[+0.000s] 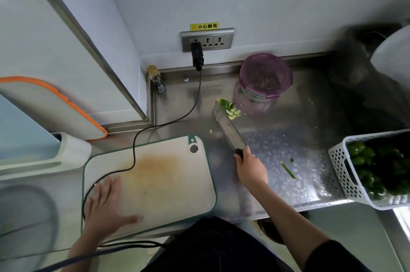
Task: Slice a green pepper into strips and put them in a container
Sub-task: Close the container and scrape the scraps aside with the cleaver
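Pepper strips (pixel 229 108) ride on the blade of the knife (pixel 228 126) we hold out ahead of our right hand (pixel 250 168), just short of the purple container (pixel 265 76), whose dark contents we cannot make out. Starting leftmost, our left hand (pixel 106 207) lies flat with fingers spread on the stained cutting board (pixel 168 183). Our right hand grips the knife handle. One stray strip (pixel 288 169) lies right of that hand. Farther right, a white perforated basket (pixel 346 174) holds whole green peppers (pixel 363 158).

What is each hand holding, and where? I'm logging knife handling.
Right hand grips the cleaver by its dark handle; pepper strips ride the blade. Left hand holds nothing.
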`<act>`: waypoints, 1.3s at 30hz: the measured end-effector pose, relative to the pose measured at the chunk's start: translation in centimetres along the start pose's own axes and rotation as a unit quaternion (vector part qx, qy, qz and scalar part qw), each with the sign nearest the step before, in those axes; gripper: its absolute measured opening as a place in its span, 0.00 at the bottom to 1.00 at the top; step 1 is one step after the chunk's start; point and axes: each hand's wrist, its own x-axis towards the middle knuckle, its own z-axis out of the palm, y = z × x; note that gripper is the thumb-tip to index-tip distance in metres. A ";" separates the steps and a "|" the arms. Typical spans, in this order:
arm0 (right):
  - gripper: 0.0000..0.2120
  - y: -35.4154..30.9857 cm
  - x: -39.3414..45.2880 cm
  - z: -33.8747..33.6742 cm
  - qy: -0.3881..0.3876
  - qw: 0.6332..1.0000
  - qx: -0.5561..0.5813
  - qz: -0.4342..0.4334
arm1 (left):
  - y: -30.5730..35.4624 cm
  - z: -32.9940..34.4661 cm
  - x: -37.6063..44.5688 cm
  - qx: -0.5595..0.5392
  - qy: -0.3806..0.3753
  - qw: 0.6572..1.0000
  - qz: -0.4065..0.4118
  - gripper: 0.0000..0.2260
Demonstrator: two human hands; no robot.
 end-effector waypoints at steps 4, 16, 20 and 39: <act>0.16 -2.4 -1.6 1.5 0.001 0.999 0.040 -0.007 | -0.2 -0.2 -0.1 0.008 0.006 1.000 -0.003 0.69; 0.19 -4.3 -2.1 3.7 -0.018 0.990 -0.142 -0.007 | -0.2 -0.2 0.1 -0.002 -0.008 1.000 -0.004 0.71; 0.16 -2.2 -1.8 3.4 -0.012 0.989 -0.140 0.044 | -0.4 0.0 0.3 -0.001 -0.009 1.000 -0.006 0.71; 0.13 -12.0 6.2 2.1 0.016 0.994 0.007 0.108 | -0.7 0.6 0.3 -0.027 0.018 0.999 0.000 0.67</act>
